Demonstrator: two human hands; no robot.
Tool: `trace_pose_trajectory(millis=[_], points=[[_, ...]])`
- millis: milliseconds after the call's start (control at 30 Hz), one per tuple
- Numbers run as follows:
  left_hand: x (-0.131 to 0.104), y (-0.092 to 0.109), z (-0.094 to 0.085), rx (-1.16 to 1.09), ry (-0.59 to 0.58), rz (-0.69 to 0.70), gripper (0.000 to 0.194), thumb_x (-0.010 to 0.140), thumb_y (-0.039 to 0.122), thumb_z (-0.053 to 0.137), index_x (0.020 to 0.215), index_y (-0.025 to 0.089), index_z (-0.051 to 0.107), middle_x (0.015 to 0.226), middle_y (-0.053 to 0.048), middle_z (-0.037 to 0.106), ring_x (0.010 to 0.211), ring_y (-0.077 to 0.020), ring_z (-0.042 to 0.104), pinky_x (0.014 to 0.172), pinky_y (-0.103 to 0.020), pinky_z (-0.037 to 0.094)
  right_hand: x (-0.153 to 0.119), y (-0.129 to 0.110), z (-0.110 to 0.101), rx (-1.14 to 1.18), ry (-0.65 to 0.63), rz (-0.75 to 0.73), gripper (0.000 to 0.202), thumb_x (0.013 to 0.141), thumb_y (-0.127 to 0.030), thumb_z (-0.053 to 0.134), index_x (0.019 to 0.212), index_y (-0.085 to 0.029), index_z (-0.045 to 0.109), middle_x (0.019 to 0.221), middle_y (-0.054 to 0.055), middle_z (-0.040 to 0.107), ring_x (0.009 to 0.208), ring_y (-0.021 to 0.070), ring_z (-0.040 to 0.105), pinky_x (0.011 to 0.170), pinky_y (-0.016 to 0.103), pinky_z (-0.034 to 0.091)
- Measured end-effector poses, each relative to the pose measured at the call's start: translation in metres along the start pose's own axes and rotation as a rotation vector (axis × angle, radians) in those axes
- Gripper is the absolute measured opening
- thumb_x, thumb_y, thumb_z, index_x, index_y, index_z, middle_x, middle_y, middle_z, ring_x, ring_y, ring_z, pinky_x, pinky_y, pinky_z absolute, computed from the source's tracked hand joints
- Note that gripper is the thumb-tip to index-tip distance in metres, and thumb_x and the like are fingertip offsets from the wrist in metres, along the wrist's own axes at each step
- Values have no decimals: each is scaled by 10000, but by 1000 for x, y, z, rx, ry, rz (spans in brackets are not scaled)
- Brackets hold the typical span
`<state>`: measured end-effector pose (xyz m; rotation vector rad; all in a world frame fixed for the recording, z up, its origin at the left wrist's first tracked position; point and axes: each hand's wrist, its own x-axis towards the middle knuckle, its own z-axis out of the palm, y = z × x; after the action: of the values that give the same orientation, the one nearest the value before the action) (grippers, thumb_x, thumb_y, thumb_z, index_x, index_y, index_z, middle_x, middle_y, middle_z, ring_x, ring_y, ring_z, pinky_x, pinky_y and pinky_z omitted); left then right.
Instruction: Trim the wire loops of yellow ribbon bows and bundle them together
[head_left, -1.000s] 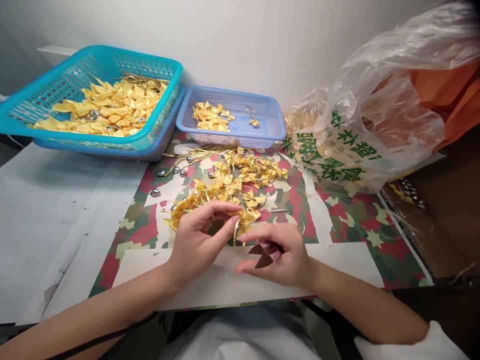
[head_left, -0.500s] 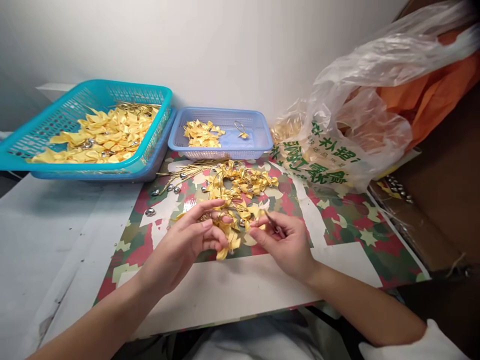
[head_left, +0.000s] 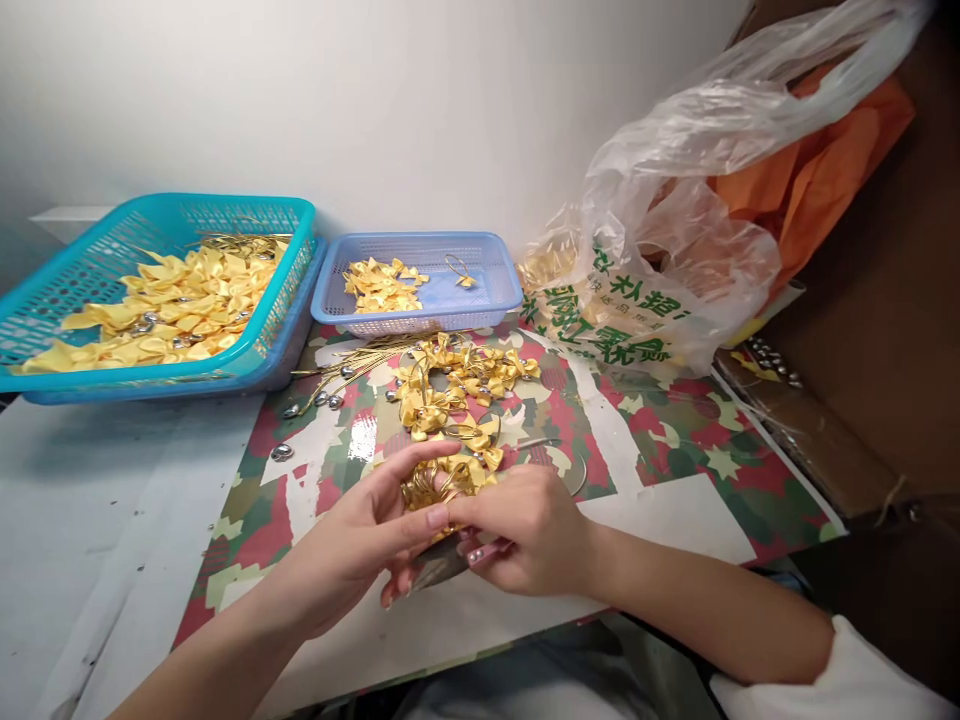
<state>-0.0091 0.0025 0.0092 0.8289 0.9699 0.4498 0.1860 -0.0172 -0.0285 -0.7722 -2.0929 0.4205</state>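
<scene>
l. hand curled loosely round bows between both palms, r. hand closed on scissors tucked low, prob. to leave thumb & forefinger free, w/ the pile just beyond & blue basket behind, prob. for easy reach.

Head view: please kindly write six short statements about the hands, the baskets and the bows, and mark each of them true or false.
1. The turquoise basket holds yellow bows. True.
2. The plastic bag bears red print. False: its print is green.
3. The small blue basket stands right of the bag. False: it stands left of it.
4. The right hand holds a metal-bladed tool. True.
5. The left hand is inside the turquoise basket. False: it is at the gold-ringed bows, close to the right hand.
6. Bows lie on the camouflage-patterned sheet. True.
</scene>
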Motion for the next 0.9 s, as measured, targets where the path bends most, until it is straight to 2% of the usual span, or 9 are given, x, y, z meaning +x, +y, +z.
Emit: trace_pose_trajectory(millis=[133,233,333,400,467,533,667,800,900], points=[[4,-4,2,45,1,55,416,783,364,758,1160,255,622,472,91,413,374,-50,317,347,-142,237,-3,1,-1,-109,-116,-42,143,768,-171,490,823,-210,616,621,-37,681,497,113,567,483,287,323],[5,-3,1,-27,-7,31,349,797,350,748,1113,253,633,422,116,347,342,-22,208,329,-113,146,-4,2,-3,-129,-146,-86,207,796,-197,488,946,-213,630,666,-35,706,513,112,569,489,293,325],[6,-1,-2,-214,-39,-9,324,771,300,774,1069,273,650,442,123,371,317,14,141,309,-79,174,-4,4,-7,-69,-86,-145,292,827,-191,490,1089,-213,617,683,-43,718,523,107,589,499,290,344],[5,2,-4,-360,-41,34,297,754,266,782,1028,285,671,472,117,425,302,29,114,287,-65,216,-3,7,-12,19,19,-138,276,830,-167,485,1062,-231,619,666,-57,711,514,96,595,520,274,375],[3,5,-4,-501,-15,140,269,747,235,778,993,285,682,576,94,534,304,38,99,253,-50,217,-2,14,-17,63,146,-4,163,824,-165,503,914,-240,616,606,-66,665,478,89,559,523,253,393],[0,9,-2,-615,0,239,272,736,197,775,979,276,680,713,70,606,323,36,99,222,-34,193,1,24,-21,24,244,252,91,812,-202,566,730,-232,541,524,-73,552,439,85,476,482,237,366],[-6,12,2,-677,-15,293,292,734,121,749,974,266,667,748,66,586,359,17,84,225,-10,231,8,40,-21,-13,278,661,395,776,-306,676,576,-228,344,478,-79,394,437,81,370,439,234,291],[-7,10,1,-679,-23,312,263,752,130,701,971,267,655,716,77,553,336,27,51,226,-17,247,13,42,-14,197,242,738,383,748,-314,706,592,-226,367,570,-33,571,501,112,503,476,242,381],[-8,9,0,-678,-9,388,249,742,163,690,956,287,659,659,91,510,310,30,22,203,-51,225,16,39,-15,273,392,671,435,782,-286,669,607,-236,274,738,23,683,676,156,630,572,267,470]])
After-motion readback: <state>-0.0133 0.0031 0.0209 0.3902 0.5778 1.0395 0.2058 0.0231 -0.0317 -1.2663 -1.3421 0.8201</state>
